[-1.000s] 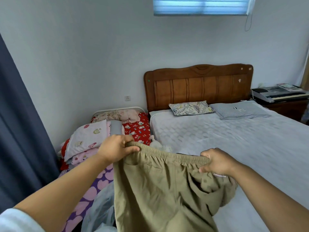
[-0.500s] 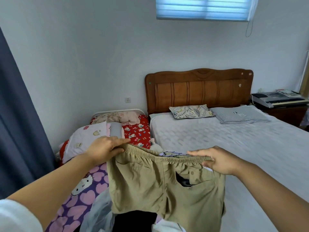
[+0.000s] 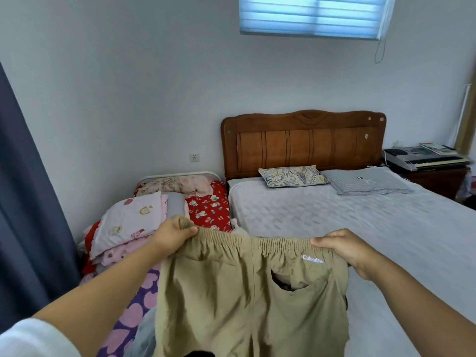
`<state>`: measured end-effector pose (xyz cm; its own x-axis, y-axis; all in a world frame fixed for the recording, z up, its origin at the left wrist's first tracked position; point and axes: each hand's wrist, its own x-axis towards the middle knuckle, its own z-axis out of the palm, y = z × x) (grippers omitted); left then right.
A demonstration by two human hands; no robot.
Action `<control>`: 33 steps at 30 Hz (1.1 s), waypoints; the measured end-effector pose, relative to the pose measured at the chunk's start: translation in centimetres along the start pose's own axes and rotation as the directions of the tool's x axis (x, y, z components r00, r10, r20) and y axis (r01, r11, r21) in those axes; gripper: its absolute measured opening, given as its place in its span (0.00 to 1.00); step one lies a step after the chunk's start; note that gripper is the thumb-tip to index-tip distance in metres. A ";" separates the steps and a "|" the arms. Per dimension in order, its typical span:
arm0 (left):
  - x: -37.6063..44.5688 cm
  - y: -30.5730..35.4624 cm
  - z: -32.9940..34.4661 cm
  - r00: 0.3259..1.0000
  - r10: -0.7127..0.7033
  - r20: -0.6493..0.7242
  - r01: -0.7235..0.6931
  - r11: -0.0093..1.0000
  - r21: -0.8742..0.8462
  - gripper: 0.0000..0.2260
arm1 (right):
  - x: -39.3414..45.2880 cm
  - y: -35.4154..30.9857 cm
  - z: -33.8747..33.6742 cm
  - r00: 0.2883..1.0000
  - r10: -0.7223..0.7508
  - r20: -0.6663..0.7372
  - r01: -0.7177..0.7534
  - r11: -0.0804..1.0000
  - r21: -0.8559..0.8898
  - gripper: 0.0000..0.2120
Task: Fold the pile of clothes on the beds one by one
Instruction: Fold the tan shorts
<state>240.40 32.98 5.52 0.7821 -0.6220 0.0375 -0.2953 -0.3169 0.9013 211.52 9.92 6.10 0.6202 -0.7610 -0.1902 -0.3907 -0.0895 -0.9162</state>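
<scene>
At the far left a curtain (image 3: 23,202) hangs beside the small bed (image 3: 144,300) with stacked bedding. The left hand (image 3: 173,237) grips the left end of the shorts' (image 3: 247,300) waistband. The shorts hang spread in the air, near, between both beds. The right hand (image 3: 346,249) grips the right end, above the big bed (image 3: 386,228).

One head-worn, wide-angle view looks forward and slightly down from the foot of the beds toward the wooden headboard (image 3: 304,143) and the far wall. Both forearms reach in from the bottom corners, close to the lens; the window blind (image 3: 309,15) sits at the top edge.
</scene>
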 end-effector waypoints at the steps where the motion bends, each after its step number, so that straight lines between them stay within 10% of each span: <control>1: 0.0 -0.1 1.0 0.999 -0.005 -0.032 0.009 0.993 0.117 0.05 | 0.0 -0.1 0.9 0.999 0.047 -0.018 -0.046 0.998 0.031 0.15; 7: -3.2 2.0 7.9 0.992 0.124 0.021 -0.124 0.992 -0.003 0.05 | -0.7 -2.1 6.8 0.988 0.149 0.034 -0.153 0.971 0.185 0.07; 16: -4.7 3.5 11.1 0.936 0.241 0.256 -0.101 0.881 -0.462 0.21 | -1.2 -2.7 8.8 0.936 -0.161 0.312 0.200 0.975 -0.097 0.16; 23: -4.3 3.5 11.0 0.847 0.319 0.425 -0.193 0.930 -0.313 0.20 | -1.0 0.7 5.2 0.903 -0.429 0.021 0.412 0.850 -0.328 0.24; 27: -3.4 4.0 11.5 0.763 0.356 0.539 -0.213 0.926 -0.310 0.19 | -0.8 2.1 2.2 0.929 -0.247 0.275 0.356 0.797 -0.487 0.27; 33: -1.1 4.0 13.3 0.677 0.365 0.639 -0.232 0.930 -0.285 0.16 | -1.0 3.4 0.3 0.963 -0.114 0.244 0.236 0.795 -0.558 0.11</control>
<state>231.09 22.84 3.30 0.0715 -0.9943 0.0790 -0.2996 0.0542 0.9525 209.77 10.62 3.08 0.8081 -0.5655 -0.1648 -0.5441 -0.6096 -0.5765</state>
